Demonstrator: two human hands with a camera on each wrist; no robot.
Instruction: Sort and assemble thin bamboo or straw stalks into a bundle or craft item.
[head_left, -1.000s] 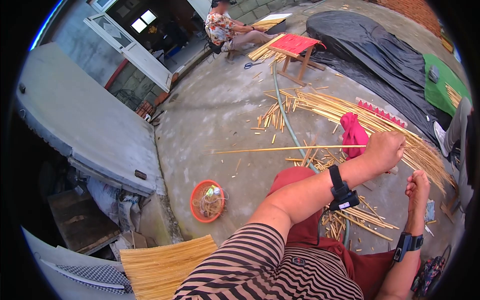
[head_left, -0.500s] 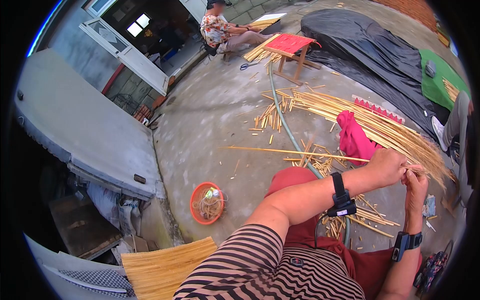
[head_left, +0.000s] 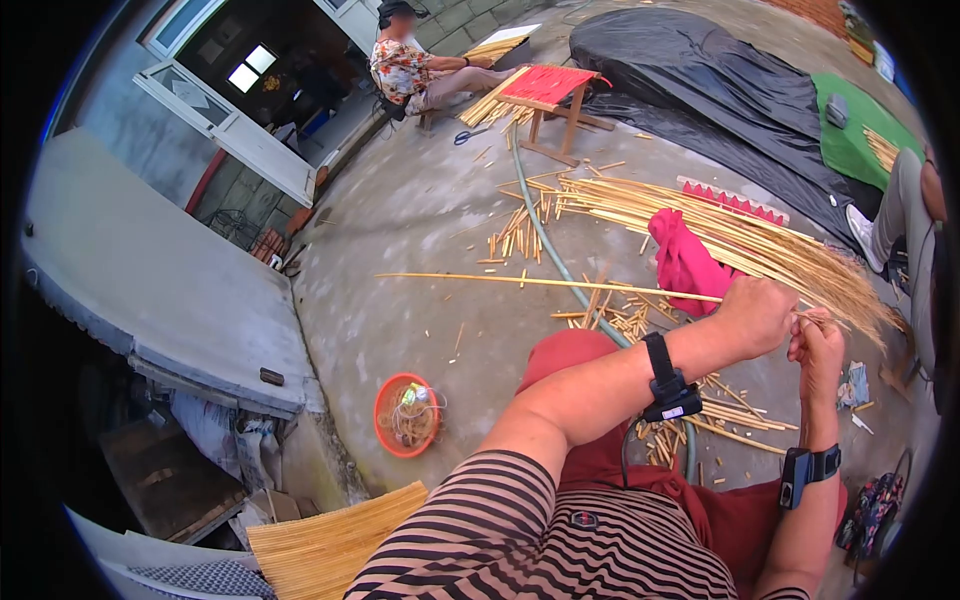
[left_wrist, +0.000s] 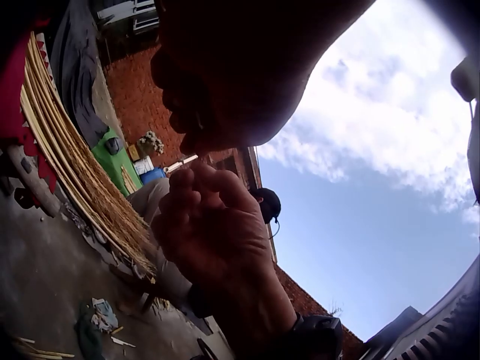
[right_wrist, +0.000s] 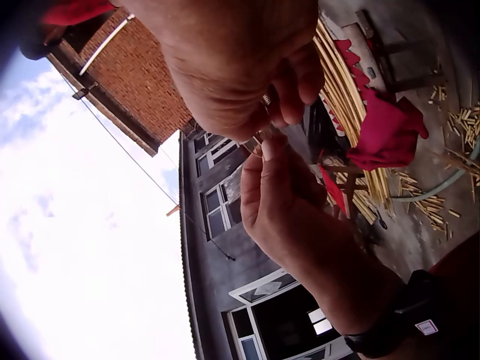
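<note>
A long, thin straw-coloured stalk [head_left: 560, 284] runs out to the left from my left hand [head_left: 760, 315], whose fingers are curled round it near its thicker-looking bunch of wispy ends. Close beside it, my right hand [head_left: 820, 345] pinches the wispy end of the stalk between thumb and fingers. The right wrist view shows the left hand [right_wrist: 292, 202] with its thumb up against the right hand [right_wrist: 232, 67], a bit of stalk between them. Seen from the left wrist, the right hand [left_wrist: 214, 217] has curled fingers just under the shadowed left hand [left_wrist: 232, 82].
A pile of long stalks [head_left: 690, 215] lies ahead with a pink cloth [head_left: 685, 260] over it. Short cut pieces [head_left: 515, 235] and a hose [head_left: 537, 225] cross the concrete. An orange basin [head_left: 380, 425] and a woven mat [head_left: 340, 545] lie left. A person [head_left: 400, 70] sits beyond a red-topped stool [head_left: 545, 87].
The hands were apart a second ago, the right one lower and loosely curled. They have come together at the stalk's wispy end. The head view has turned slightly right.
</note>
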